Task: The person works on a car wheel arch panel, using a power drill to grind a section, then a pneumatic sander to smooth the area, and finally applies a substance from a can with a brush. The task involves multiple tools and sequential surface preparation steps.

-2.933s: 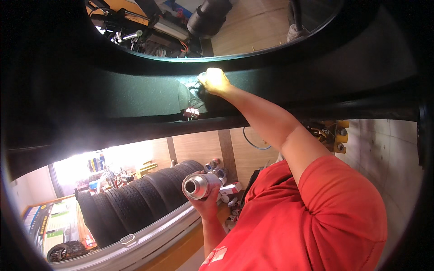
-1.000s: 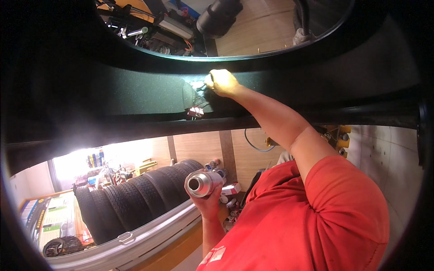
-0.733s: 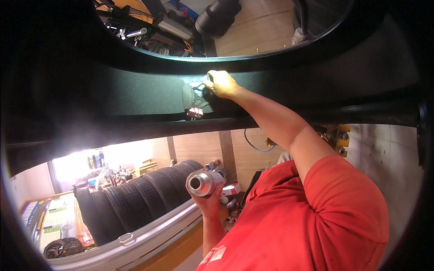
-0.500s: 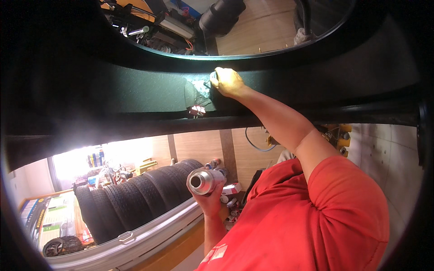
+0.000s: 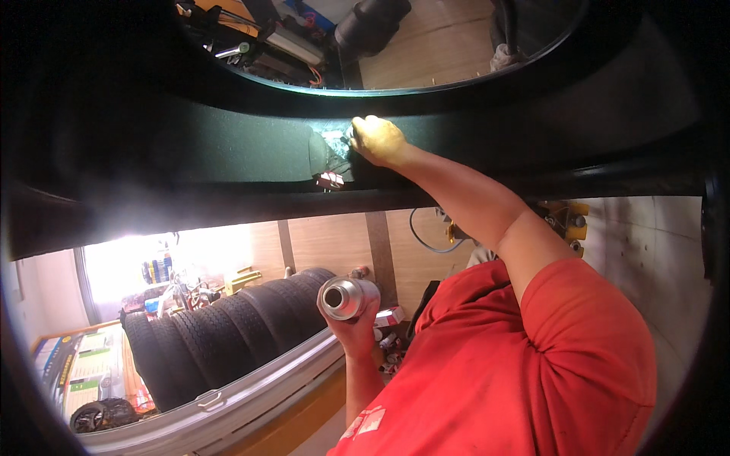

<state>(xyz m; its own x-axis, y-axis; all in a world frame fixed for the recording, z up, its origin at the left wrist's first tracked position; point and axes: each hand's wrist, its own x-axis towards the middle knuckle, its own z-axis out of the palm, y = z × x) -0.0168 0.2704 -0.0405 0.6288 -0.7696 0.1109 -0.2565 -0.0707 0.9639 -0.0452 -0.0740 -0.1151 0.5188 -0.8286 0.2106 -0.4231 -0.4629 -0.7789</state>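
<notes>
A large black tyre (image 5: 228, 152) arches across the upper half of the view, its inner wall lit around a pale, rough patch (image 5: 334, 140). Beside that patch, my right hand (image 5: 379, 140) is closed, its knuckles upward, fingertips against the wall; what it grips is hidden. Below the patch a small, bright reddish-white spot (image 5: 329, 180) shows at the wall's lower edge; I cannot tell whether it is a hole or a piece. Lower down, my left hand (image 5: 356, 330) wraps round a silver metal can (image 5: 346, 296), its open round neck facing up toward me.
A row of black tyres (image 5: 236, 327) stands behind a pale metal rail (image 5: 228, 399) at the lower left. A small knobbly wheel (image 5: 103, 414) lies near the rail. Dark equipment (image 5: 289, 45) shows through the opening above, and yellow machinery (image 5: 566, 220) stands to the right.
My right hand stays by the pale patch, shifting only slightly. The silver can in my left hand has tilted a little, so more of its side shows.
</notes>
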